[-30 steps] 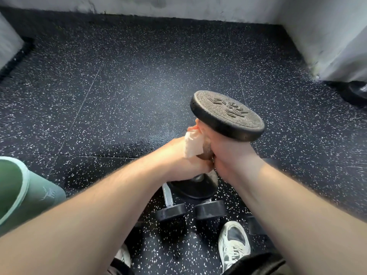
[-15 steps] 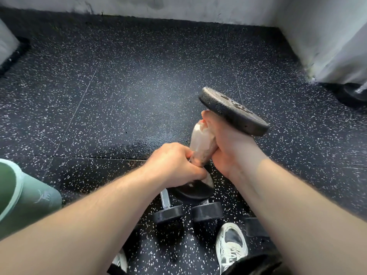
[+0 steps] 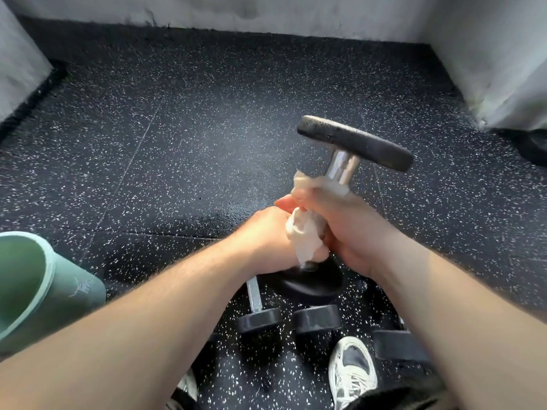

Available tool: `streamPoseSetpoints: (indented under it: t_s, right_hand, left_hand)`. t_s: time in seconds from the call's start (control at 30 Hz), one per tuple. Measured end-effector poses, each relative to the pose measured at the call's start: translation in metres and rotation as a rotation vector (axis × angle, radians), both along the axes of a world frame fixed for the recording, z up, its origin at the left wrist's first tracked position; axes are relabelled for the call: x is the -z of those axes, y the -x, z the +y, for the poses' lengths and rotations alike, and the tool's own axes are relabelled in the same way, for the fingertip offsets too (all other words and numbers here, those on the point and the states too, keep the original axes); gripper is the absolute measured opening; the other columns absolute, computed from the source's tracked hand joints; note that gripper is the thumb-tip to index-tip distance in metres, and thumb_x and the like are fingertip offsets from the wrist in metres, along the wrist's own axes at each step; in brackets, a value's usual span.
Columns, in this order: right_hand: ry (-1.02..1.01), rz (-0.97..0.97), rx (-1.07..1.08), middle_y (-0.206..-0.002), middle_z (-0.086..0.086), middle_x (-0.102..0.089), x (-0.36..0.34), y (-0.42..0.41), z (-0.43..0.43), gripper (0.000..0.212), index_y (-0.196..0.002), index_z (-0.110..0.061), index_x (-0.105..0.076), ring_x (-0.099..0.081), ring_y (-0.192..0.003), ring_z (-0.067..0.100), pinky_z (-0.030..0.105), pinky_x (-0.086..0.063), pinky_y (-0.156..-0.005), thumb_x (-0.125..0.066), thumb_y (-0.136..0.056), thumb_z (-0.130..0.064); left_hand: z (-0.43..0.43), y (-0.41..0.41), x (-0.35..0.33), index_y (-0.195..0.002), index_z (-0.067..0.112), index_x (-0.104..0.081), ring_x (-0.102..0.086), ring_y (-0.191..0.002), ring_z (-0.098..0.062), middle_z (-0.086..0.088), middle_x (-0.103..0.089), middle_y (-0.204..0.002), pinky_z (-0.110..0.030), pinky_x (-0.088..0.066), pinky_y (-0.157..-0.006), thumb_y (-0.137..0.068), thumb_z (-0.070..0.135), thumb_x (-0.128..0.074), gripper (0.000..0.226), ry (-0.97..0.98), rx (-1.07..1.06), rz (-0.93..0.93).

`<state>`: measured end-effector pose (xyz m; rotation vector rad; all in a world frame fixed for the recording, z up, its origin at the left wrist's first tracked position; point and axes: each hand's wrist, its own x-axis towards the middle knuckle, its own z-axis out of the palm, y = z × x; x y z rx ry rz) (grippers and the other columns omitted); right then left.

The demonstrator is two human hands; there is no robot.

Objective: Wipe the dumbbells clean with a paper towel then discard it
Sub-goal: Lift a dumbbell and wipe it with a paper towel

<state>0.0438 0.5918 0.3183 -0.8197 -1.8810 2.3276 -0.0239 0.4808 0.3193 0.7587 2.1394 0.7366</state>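
Currently a dumbbell (image 3: 342,165) is held off the floor and tilted, with its upper plate above and to the right of both hands and its lower plate just beneath them. A white paper towel (image 3: 305,235) is wrapped round the handle and is grasped there by the right hand (image 3: 352,229), whose fingers are curled over it. The towel is bunched between the two hands and is seen again just above the right hand, against the bare chrome. The left hand (image 3: 266,235) is clenched round the lower part of the handle, touching the towel. Below the hands, smaller dumbbells (image 3: 259,318) are laid on the speckled floor (image 3: 177,143), near a white shoe (image 3: 352,371). Well to the left of the left hand, a green bin (image 3: 44,291) is seen.
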Motion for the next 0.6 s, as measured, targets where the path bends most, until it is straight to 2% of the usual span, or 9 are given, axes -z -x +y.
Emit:
streamPoseSetpoints:
  t_s: [0.07, 0.13, 0.2, 0.3, 0.37, 0.43, 0.47, 0.53, 0.6]
  right_hand:
    - [-0.018, -0.037, -0.045, -0.077, -0.002, -0.069, 0.003, 0.001, -0.002, 0.006, -0.085, -0.02, -0.067, -0.058, -0.065, 0.012, 0.031, -0.043, -0.064, -0.065, -0.091, -0.021]
    - [-0.061, -0.072, -0.071, -0.069, -0.004, -0.06, 0.006, 0.004, -0.004, 0.014, -0.073, -0.023, -0.063, -0.053, -0.061, 0.011, 0.031, -0.039, -0.061, -0.065, -0.087, -0.023]
    - [-0.094, -0.103, -0.039, -0.072, -0.006, -0.064, 0.008, 0.007, -0.006, 0.015, -0.066, -0.023, -0.066, -0.057, -0.065, 0.013, 0.033, -0.042, -0.066, -0.065, -0.08, -0.029]
    - [-0.094, -0.15, 0.101, -0.084, 0.001, -0.078, 0.009, 0.008, -0.01, 0.017, -0.073, -0.02, -0.077, -0.071, -0.077, 0.023, 0.042, -0.056, -0.076, -0.067, -0.072, -0.034]
    - [-0.072, -0.152, 0.171, -0.085, 0.009, -0.079, 0.006, 0.011, -0.012, 0.021, -0.07, -0.013, -0.077, -0.075, -0.085, 0.031, 0.052, -0.059, -0.087, -0.067, -0.074, -0.03]
    - [-0.032, -0.113, 0.256, -0.084, 0.014, -0.078, 0.001, 0.013, -0.011, 0.02, -0.064, -0.013, -0.076, -0.075, -0.087, 0.036, 0.058, -0.058, -0.087, -0.065, -0.075, -0.024]
    - [-0.011, -0.083, 0.313, -0.082, 0.015, -0.077, 0.0, 0.015, -0.01, 0.02, -0.063, -0.009, -0.074, -0.075, -0.084, 0.036, 0.055, -0.059, -0.085, -0.065, -0.077, -0.02]
    - [0.014, 0.0, 0.42, -0.075, 0.013, -0.074, -0.001, 0.017, -0.005, 0.022, -0.065, -0.006, -0.068, -0.072, -0.069, 0.027, 0.042, -0.06, -0.071, -0.062, -0.086, -0.01]
    - [0.033, 0.056, 0.489, -0.066, 0.008, -0.069, -0.003, 0.019, 0.0, 0.023, -0.067, -0.008, -0.064, -0.064, -0.054, 0.016, 0.03, -0.052, -0.056, -0.058, -0.089, -0.007]
  left_hand:
    - [0.0, 0.0, 0.0, -0.065, 0.026, -0.069, -0.06, -0.063, -0.013, 0.014, -0.063, -0.061, -0.029, -0.047, -0.063, -0.064, 0.034, -0.077, 0.012, -0.053, -0.068, -0.092]
    - [-0.001, 0.001, -0.001, -0.066, 0.03, -0.072, -0.061, -0.061, -0.015, 0.011, -0.064, -0.058, -0.029, -0.047, -0.063, -0.065, 0.031, -0.077, 0.005, -0.066, -0.135, -0.147]
    - [-0.002, 0.002, -0.001, -0.067, 0.026, -0.073, -0.06, -0.06, -0.015, 0.008, -0.065, -0.059, -0.03, -0.047, -0.062, -0.068, 0.028, -0.076, 0.004, -0.055, -0.148, -0.168]
    - [-0.004, 0.003, -0.001, -0.072, 0.017, -0.072, -0.062, -0.064, -0.016, 0.007, -0.067, -0.066, -0.032, -0.051, -0.066, -0.068, 0.032, -0.077, 0.016, -0.057, -0.14, -0.182]
    - [-0.006, 0.006, 0.0, -0.072, 0.016, -0.074, -0.062, -0.065, -0.014, 0.013, -0.067, -0.065, -0.03, -0.05, -0.067, -0.075, 0.032, -0.076, 0.016, -0.085, -0.143, -0.193]
    - [-0.009, 0.009, 0.0, -0.072, 0.02, -0.077, -0.065, -0.067, -0.012, 0.014, -0.071, -0.068, -0.028, -0.047, -0.069, -0.08, 0.025, -0.077, 0.009, -0.179, -0.178, -0.281]
    - [-0.01, 0.01, 0.0, -0.078, 0.023, -0.078, -0.068, -0.071, -0.013, 0.009, -0.075, -0.076, -0.029, -0.049, -0.072, -0.08, 0.022, -0.077, 0.002, -0.234, -0.201, -0.349]
    - [-0.009, 0.01, 0.0, -0.1, 0.021, -0.075, -0.07, -0.082, -0.016, -0.005, -0.077, -0.094, -0.036, -0.054, -0.081, -0.078, 0.021, -0.076, 0.021, -0.334, -0.278, -0.489]
    - [-0.006, 0.009, 0.002, -0.119, 0.018, -0.059, -0.068, -0.085, -0.018, -0.01, -0.069, -0.102, -0.046, -0.056, -0.093, -0.083, 0.019, -0.073, 0.039, -0.421, -0.448, -0.596]
